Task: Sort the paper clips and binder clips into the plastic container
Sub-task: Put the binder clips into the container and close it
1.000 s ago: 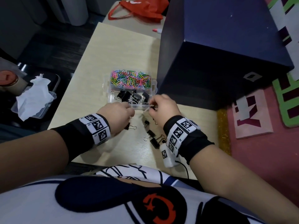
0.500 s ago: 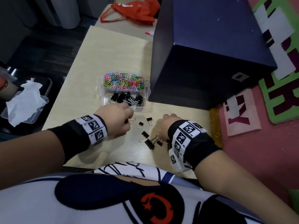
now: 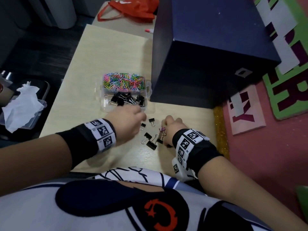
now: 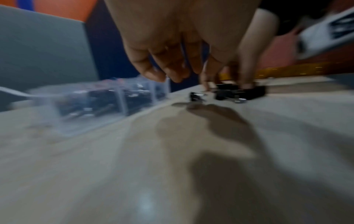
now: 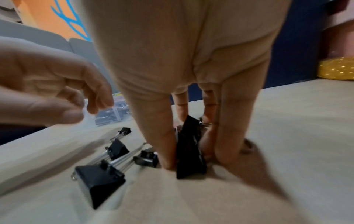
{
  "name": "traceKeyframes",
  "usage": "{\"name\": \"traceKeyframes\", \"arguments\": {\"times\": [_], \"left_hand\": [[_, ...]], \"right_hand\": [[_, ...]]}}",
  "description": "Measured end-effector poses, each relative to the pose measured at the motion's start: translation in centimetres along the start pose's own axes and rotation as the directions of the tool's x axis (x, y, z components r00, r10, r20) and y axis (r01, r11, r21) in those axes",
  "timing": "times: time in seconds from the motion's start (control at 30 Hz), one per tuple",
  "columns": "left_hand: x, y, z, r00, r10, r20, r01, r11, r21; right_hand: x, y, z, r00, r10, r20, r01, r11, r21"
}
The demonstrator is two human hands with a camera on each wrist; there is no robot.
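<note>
Right hand: the right hand (image 5: 184, 84) stands fingers-down on the pale wooden table (image 3: 116, 52), thumb and fingers pinching a black metal binder clip (image 5: 190, 145) from both sides.
Left hand: the left hand (image 3: 125, 124) hovers near the container, fingers loosely curled and apparently holding nothing; the left wrist view is blurred.
Loose clips: several more black binder clips (image 3: 150, 142) lie on the table between the hands.
Container: the clear plastic divided container (image 3: 149, 90) sits just beyond, coloured paper clips (image 3: 124, 80) in the far compartment, binder clips in the near one.
Handling: each clip looks light, stiff and smooth-sided; its wire handles could snag neighbours.
Hold: pinching the black folded body seems surest.
</note>
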State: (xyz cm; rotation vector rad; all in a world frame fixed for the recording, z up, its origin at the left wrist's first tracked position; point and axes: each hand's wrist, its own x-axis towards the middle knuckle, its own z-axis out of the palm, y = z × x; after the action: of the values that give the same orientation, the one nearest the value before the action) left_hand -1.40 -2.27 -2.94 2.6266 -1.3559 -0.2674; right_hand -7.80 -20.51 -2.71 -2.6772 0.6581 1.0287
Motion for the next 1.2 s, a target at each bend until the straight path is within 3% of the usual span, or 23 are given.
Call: {"name": "traceKeyframes", "arguments": {"times": [0.13,0.23,0.53,0.8,0.93,1.0,1.07,1.13,1.2], "left_hand": [[-0.3,2.4,1.8,0.950,0.113,0.291,-0.148,0.984,0.101],[-0.3,2.2,2.1,0.955,0.073,0.287,-0.117,0.983,0.143],[-0.9,0.1,1.1,0.942,-0.176,0.287,0.125,0.974,0.186],[-1.5,-2.3,-0.8,0.967,-0.253,0.040,0.255,0.966,-0.044],[-0.9,-4.5,-2.2,0.918,-0.368,-0.150,0.347,0.926,-0.151],[-0.7,-5.5,-2.5,0.882,-0.435,-0.182,0.404,0.896,-0.185],[-0.6,-5.8,-2.4,0.871,-0.450,-0.196,0.419,0.890,-0.181],[-0.6,-5.0,-2.0,0.907,-0.373,-0.194,0.349,0.926,-0.146],[-0.8,-3.3,-1.4,0.958,-0.261,-0.116,0.250,0.963,-0.100]], "right_hand": [[0.4,-0.5,0.4,0.984,-0.132,-0.121,0.136,0.990,0.026],[0.3,-0.9,0.4,0.977,-0.168,-0.134,0.173,0.984,0.033],[-0.1,-1.4,1.0,0.928,-0.239,-0.286,0.277,0.956,0.099],[-0.1,-2.9,-0.9,0.869,-0.244,-0.431,0.395,0.866,0.306],[-0.7,-4.7,-2.5,0.760,-0.294,-0.579,0.551,0.765,0.334],[-0.8,-5.1,-3.2,0.740,-0.306,-0.599,0.567,0.764,0.310],[-0.7,-4.8,-3.8,0.803,-0.295,-0.518,0.475,0.842,0.257],[-0.5,-4.0,-3.9,0.923,-0.227,-0.311,0.273,0.956,0.112],[-0.5,-3.0,-3.3,0.990,-0.113,-0.088,0.108,0.992,-0.064]]}}
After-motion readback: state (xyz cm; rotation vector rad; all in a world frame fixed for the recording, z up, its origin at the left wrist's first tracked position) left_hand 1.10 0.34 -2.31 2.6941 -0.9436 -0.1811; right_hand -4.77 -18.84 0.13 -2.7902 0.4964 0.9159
